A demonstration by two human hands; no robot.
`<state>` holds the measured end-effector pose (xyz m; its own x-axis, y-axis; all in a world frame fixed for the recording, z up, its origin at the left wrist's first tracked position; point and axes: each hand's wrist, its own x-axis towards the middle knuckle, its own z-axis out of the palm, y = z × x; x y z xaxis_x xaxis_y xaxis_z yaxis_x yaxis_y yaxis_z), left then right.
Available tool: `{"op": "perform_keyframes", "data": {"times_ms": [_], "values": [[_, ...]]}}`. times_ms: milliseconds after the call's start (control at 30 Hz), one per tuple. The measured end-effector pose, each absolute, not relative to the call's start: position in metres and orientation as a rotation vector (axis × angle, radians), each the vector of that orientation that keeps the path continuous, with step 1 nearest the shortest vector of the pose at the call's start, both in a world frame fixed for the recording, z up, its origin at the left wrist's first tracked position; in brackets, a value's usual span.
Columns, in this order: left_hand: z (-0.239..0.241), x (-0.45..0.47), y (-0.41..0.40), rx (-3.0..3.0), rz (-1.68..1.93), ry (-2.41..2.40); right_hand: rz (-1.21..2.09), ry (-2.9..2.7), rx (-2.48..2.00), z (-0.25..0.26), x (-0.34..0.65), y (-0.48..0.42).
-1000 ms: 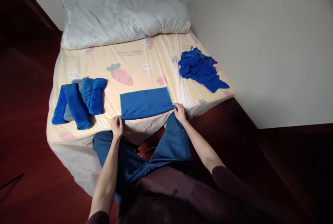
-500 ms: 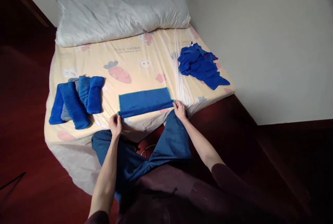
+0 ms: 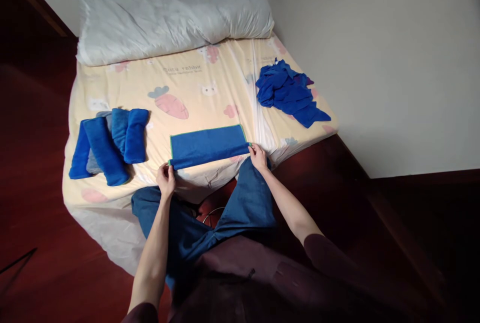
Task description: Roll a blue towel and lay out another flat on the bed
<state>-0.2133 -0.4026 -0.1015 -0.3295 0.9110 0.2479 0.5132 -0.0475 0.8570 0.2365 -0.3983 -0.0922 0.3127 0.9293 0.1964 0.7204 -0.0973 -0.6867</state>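
Head camera, looking down at a bed: a person is rolling a blue towel (image 3: 208, 144) lying flat near the mattress's front edge. The left hand (image 3: 165, 179) is pinching the roll's left end, the right hand (image 3: 258, 155) its right end. Rolled towels (image 3: 108, 144) are lying to the left, an unfolded pile (image 3: 288, 92) far right. The rolling looks barely begun; next, both hands probably need to turn evenly away from the body.
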Motion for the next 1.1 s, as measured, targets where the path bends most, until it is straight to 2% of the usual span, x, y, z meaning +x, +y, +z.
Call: {"op": "perform_keyframes", "data": {"times_ms": [567, 767, 1100], "values": [[-0.102, -0.212, -0.402, 1.521, 1.341, 1.828, 0.356, -1.480, -1.850, -0.091, 0.236, -0.399], [-0.095, -0.212, -0.404, 1.559, 1.462, 1.703, 0.222, -1.482, -1.772, -0.077, 0.231, -0.406], [-0.087, -0.213, -0.407, 1.824, 1.321, 1.646, 0.242, -1.614, -1.678, -0.069, 0.226, -0.412]]}}
